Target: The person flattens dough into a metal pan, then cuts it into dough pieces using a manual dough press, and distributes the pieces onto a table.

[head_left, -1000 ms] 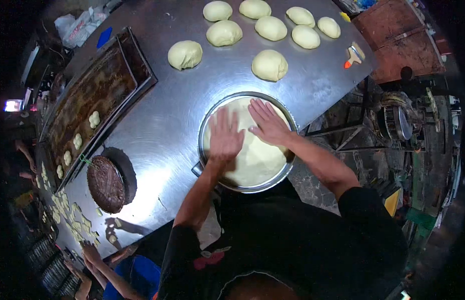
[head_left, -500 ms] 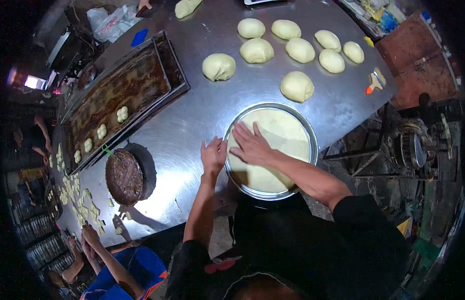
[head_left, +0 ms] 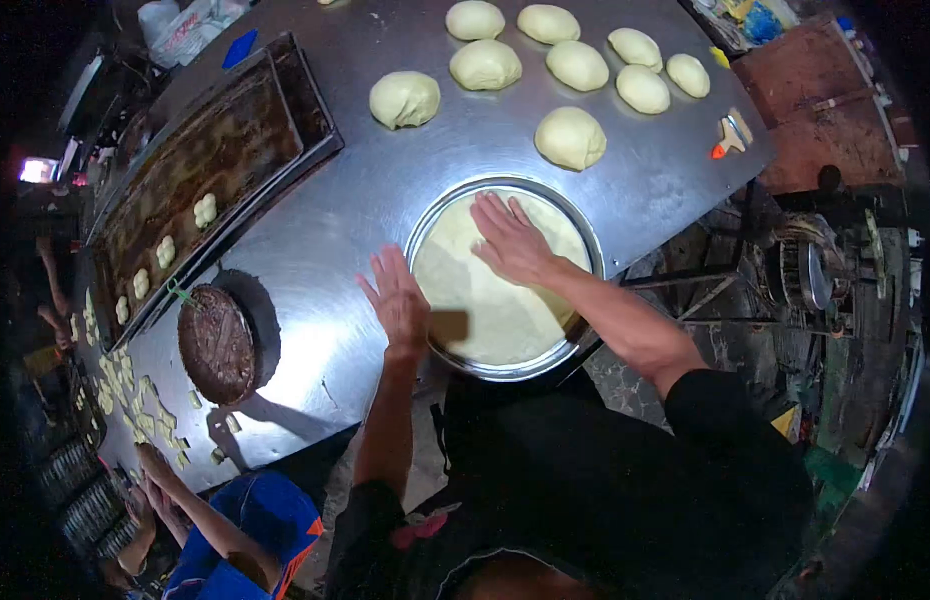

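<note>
A round metal pan (head_left: 585,232) sits at the near edge of a steel table (head_left: 335,220). Flattened pale dough (head_left: 485,310) fills it. My right hand (head_left: 510,240) lies flat on the dough, fingers spread, pressing near the pan's far side. My left hand (head_left: 397,298) is open with fingers apart, hovering at the pan's left rim, holding nothing. Several dough balls (head_left: 570,137) rest on the table beyond the pan.
A long dark baking tray (head_left: 200,165) with small dough pieces lies at left. A round dark pan (head_left: 215,343) stands near it. Another person in blue (head_left: 240,545) works at lower left among small dough bits. An orange-handled scraper (head_left: 728,135) lies at right.
My left hand came off the dough and moved to the pan's left rim. My right hand stays pressed on the dough, shifting slightly across it.
</note>
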Demonstrator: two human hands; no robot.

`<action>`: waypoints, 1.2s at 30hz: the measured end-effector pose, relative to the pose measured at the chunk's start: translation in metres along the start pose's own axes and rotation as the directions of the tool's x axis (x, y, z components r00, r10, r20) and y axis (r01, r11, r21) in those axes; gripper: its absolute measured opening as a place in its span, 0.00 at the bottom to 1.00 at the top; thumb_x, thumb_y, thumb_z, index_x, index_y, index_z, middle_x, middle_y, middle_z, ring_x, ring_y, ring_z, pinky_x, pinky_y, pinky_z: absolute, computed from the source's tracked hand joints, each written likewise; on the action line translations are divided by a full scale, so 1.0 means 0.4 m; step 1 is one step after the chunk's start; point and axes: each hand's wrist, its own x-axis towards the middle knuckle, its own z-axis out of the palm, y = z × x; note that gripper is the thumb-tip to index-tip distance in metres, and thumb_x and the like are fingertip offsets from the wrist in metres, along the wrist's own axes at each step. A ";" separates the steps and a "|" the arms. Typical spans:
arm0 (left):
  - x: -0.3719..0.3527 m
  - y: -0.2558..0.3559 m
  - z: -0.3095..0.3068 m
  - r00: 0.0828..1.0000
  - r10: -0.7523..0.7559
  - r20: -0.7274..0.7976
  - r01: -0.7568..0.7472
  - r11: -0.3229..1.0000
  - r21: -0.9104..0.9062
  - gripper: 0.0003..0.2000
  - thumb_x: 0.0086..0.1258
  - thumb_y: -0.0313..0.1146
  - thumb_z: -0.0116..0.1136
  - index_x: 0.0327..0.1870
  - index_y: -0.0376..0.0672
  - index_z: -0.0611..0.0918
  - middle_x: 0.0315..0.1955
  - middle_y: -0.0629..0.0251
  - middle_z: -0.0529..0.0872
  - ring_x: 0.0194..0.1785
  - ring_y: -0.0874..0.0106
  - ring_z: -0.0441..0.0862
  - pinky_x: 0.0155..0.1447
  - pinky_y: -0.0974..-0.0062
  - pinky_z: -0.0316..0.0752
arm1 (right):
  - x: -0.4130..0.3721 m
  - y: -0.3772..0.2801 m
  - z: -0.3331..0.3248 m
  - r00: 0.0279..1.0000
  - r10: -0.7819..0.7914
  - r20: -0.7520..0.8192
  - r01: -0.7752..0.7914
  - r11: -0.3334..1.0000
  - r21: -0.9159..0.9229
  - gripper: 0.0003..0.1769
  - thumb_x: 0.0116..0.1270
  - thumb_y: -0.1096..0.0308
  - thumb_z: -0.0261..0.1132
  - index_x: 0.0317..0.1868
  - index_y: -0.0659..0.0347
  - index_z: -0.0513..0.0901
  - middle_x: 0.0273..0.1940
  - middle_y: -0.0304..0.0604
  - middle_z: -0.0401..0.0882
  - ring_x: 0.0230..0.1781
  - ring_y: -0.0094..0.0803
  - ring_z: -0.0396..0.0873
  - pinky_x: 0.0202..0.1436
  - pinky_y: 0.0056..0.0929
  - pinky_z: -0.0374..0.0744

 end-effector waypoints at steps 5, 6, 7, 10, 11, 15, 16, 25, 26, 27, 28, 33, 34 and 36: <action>0.071 0.122 0.061 0.882 0.448 0.147 -0.461 0.885 0.067 0.31 0.70 0.42 0.50 0.69 0.30 0.63 0.71 0.44 0.58 0.74 0.51 0.55 0.75 0.53 0.49 | 0.001 0.002 -0.097 0.994 0.090 0.068 -0.099 0.985 0.141 0.35 0.75 0.48 0.44 0.71 0.67 0.57 0.75 0.55 0.47 0.77 0.46 0.43 0.78 0.49 0.43; 0.087 0.125 0.078 0.884 0.447 0.140 -0.458 0.887 0.062 0.31 0.70 0.42 0.50 0.69 0.30 0.63 0.71 0.44 0.58 0.74 0.51 0.55 0.75 0.53 0.49 | 0.002 0.029 -0.092 0.994 0.090 0.070 -0.098 0.986 0.131 0.35 0.75 0.48 0.44 0.71 0.67 0.57 0.75 0.55 0.47 0.77 0.46 0.43 0.78 0.49 0.43; 0.074 0.116 0.092 0.909 0.396 0.129 -0.407 0.910 0.078 0.33 0.70 0.45 0.50 0.69 0.31 0.62 0.71 0.45 0.59 0.74 0.52 0.55 0.75 0.53 0.49 | -0.014 0.045 -0.063 0.998 0.060 -0.008 -0.060 0.998 0.034 0.35 0.75 0.48 0.44 0.71 0.67 0.58 0.75 0.55 0.48 0.77 0.46 0.43 0.77 0.49 0.43; 0.028 0.105 0.078 0.950 0.306 0.066 -0.313 0.935 0.166 0.35 0.69 0.51 0.51 0.69 0.32 0.63 0.71 0.46 0.59 0.74 0.52 0.56 0.74 0.52 0.52 | -0.005 0.044 -0.096 0.984 0.105 0.146 -0.132 0.973 0.191 0.36 0.74 0.49 0.47 0.72 0.67 0.56 0.76 0.55 0.45 0.78 0.45 0.40 0.78 0.49 0.39; -0.002 0.101 0.066 0.970 0.212 0.120 -0.230 0.960 0.157 0.34 0.69 0.49 0.52 0.69 0.31 0.63 0.70 0.45 0.61 0.74 0.51 0.57 0.74 0.52 0.53 | -0.042 0.039 -0.044 0.987 0.150 0.053 -0.152 0.988 0.040 0.36 0.74 0.49 0.47 0.72 0.67 0.56 0.76 0.55 0.45 0.78 0.44 0.40 0.78 0.49 0.39; 0.045 0.124 0.006 0.920 0.366 0.141 -0.388 0.903 0.186 0.32 0.69 0.44 0.54 0.67 0.30 0.66 0.68 0.42 0.64 0.72 0.49 0.60 0.73 0.51 0.55 | -0.056 0.041 -0.036 0.994 0.101 0.034 -0.099 0.994 -0.051 0.39 0.73 0.48 0.48 0.73 0.69 0.53 0.76 0.56 0.44 0.78 0.45 0.39 0.78 0.49 0.38; 0.075 0.126 0.011 0.845 0.515 0.147 -0.535 0.803 0.263 0.30 0.70 0.44 0.54 0.66 0.29 0.67 0.66 0.41 0.66 0.71 0.49 0.62 0.73 0.51 0.56 | -0.051 0.032 -0.034 0.994 0.082 0.071 -0.081 0.997 -0.010 0.41 0.73 0.46 0.48 0.74 0.68 0.51 0.76 0.56 0.42 0.78 0.46 0.38 0.78 0.50 0.37; -0.068 0.077 0.058 0.987 0.081 0.137 -0.108 0.974 0.201 0.32 0.69 0.46 0.52 0.68 0.34 0.66 0.68 0.41 0.64 0.71 0.50 0.62 0.73 0.51 0.54 | -0.056 0.012 -0.043 0.989 0.143 0.030 -0.142 0.989 -0.049 0.39 0.73 0.47 0.48 0.73 0.67 0.51 0.76 0.55 0.43 0.78 0.43 0.39 0.78 0.49 0.40; -0.042 0.116 -0.009 0.949 -0.033 0.314 -0.030 0.980 0.196 0.27 0.67 0.41 0.55 0.63 0.33 0.72 0.64 0.41 0.69 0.67 0.49 0.68 0.73 0.50 0.55 | -0.101 0.023 0.012 0.987 0.151 -0.063 -0.160 0.973 -0.169 0.38 0.73 0.48 0.48 0.73 0.68 0.54 0.76 0.55 0.44 0.78 0.44 0.41 0.78 0.50 0.40; -0.009 0.131 -0.022 0.969 0.179 0.173 -0.200 0.973 0.115 0.24 0.67 0.39 0.55 0.60 0.33 0.74 0.62 0.41 0.72 0.66 0.48 0.69 0.73 0.51 0.56 | -0.114 0.005 -0.009 0.991 0.119 -0.065 -0.126 0.986 -0.112 0.37 0.74 0.50 0.48 0.72 0.69 0.55 0.76 0.57 0.45 0.78 0.47 0.42 0.77 0.51 0.40; 0.020 0.141 -0.009 0.930 0.366 0.028 -0.367 0.929 0.050 0.21 0.67 0.36 0.55 0.58 0.33 0.76 0.60 0.41 0.74 0.65 0.48 0.70 0.73 0.52 0.57 | -0.118 -0.004 -0.030 0.990 0.137 -0.045 -0.141 0.984 -0.107 0.37 0.74 0.50 0.48 0.72 0.69 0.55 0.76 0.57 0.45 0.78 0.47 0.42 0.77 0.51 0.40; 0.062 0.103 0.079 0.841 0.501 0.206 -0.512 0.859 0.001 0.31 0.73 0.45 0.48 0.70 0.33 0.60 0.70 0.44 0.60 0.74 0.52 0.56 0.75 0.57 0.53 | -0.156 0.040 -0.018 0.988 0.128 -0.091 -0.134 0.989 -0.065 0.37 0.73 0.50 0.48 0.72 0.69 0.54 0.75 0.58 0.45 0.78 0.48 0.42 0.77 0.49 0.41; 0.054 0.109 0.076 0.875 0.452 0.175 -0.464 0.885 0.038 0.32 0.72 0.47 0.48 0.71 0.33 0.60 0.70 0.46 0.60 0.74 0.54 0.56 0.75 0.56 0.53 | -0.156 0.040 -0.027 0.990 0.123 -0.076 -0.126 0.991 -0.034 0.38 0.73 0.50 0.49 0.72 0.69 0.54 0.75 0.58 0.45 0.78 0.49 0.41 0.77 0.49 0.40; 0.012 0.110 0.072 0.900 0.404 0.165 -0.420 0.905 0.072 0.33 0.72 0.48 0.48 0.71 0.34 0.61 0.70 0.49 0.61 0.74 0.56 0.57 0.75 0.56 0.53 | -0.191 0.010 -0.032 0.982 0.174 -0.075 -0.174 0.985 0.018 0.39 0.72 0.50 0.50 0.73 0.69 0.52 0.75 0.57 0.44 0.78 0.49 0.41 0.77 0.49 0.41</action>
